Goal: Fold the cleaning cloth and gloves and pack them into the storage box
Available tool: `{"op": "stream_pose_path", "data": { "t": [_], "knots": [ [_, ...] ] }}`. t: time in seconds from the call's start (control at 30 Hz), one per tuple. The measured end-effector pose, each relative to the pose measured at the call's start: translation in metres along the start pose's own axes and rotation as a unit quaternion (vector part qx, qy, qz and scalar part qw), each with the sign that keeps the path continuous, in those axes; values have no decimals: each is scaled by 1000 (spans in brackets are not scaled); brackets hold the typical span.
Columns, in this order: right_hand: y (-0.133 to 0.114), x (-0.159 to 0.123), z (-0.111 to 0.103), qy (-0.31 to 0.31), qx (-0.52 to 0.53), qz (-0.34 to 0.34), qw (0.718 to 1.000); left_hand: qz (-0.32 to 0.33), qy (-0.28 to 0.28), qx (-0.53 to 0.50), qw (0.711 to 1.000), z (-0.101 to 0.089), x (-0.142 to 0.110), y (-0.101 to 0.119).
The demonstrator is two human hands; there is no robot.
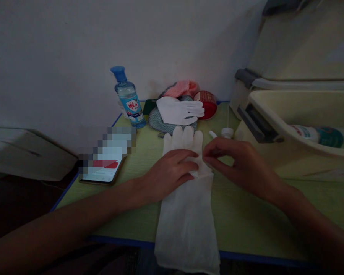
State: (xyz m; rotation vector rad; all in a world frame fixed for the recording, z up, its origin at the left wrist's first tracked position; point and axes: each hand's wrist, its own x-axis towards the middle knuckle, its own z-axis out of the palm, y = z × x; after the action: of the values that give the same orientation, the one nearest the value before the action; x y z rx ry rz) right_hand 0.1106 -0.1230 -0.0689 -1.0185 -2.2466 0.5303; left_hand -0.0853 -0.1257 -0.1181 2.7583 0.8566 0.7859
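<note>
The left hand (170, 170) lies palm down across the long-cuffed white glove (186, 217), its fingers loosely bent and a little apart, their tips on the cloth near the glove's right side. The right hand (240, 160) is drawn into a narrow pinch, thumb and forefinger meeting at that same edge — I cannot tell whether any cloth is caught between them.

The glove is stretched lengthwise over the green tabletop (246, 214), fingers pointing to the wall, cuff hanging past the blue near edge. For handling it well, the left hand seems best used as a weight: light, even pressure through the flat of the fingers, so that the thin fabric neither slides nor bunches. The right fingertips should work close to the left ones and draw outward rather than up, as lifting would likely raise a crease across the palm. The overhanging cuff could drag the whole glove nearer, which is one more reason for a firm left hand.

Elbow room matters too. A phone (109, 170) lies beyond the left forearm, and a white pump head (227, 132) stands just past the right knuckles — a wide sweep might knock it. The short white glove (177, 110) lies beyond the long one's fingertips.
</note>
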Motion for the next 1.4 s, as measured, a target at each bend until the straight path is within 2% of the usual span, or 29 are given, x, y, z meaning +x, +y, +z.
{"op": "stream_pose_path", "data": {
  "t": [0.13, 0.27, 0.33, 0.53, 0.77, 0.93, 1.07, 1.23, 1.4],
  "knots": [
    [3, -2, 1, -74, -58, -22, 995, 49, 15, 53, 997, -3, 2, 1],
    [10, -5, 8, -156, -115, -34, 981, 54, 6, 79, 995, -3, 4, 1],
    [12, -6, 10, -171, -123, -33, 977, 54, 3, 84, 995, -3, 4, 1],
    [8, -5, 8, -178, -133, -34, 974, 61, 45, 97, 992, -5, 2, -2],
    [7, -3, 6, -158, -157, -32, 974, 18, 89, 77, 993, -5, 2, 0],
    [12, -5, 7, -170, -175, -24, 969, -37, 60, 60, 996, -2, -1, 2],
    [17, -7, 7, -182, -191, -16, 964, -31, 62, 3, 998, 1, 0, 2],
    [17, -7, 6, -175, -195, -3, 965, -25, 95, -81, 992, 2, 3, 5],
    [17, -8, 6, -163, -200, -12, 966, -83, 106, -138, 981, 3, 8, 6]
  ]
}}
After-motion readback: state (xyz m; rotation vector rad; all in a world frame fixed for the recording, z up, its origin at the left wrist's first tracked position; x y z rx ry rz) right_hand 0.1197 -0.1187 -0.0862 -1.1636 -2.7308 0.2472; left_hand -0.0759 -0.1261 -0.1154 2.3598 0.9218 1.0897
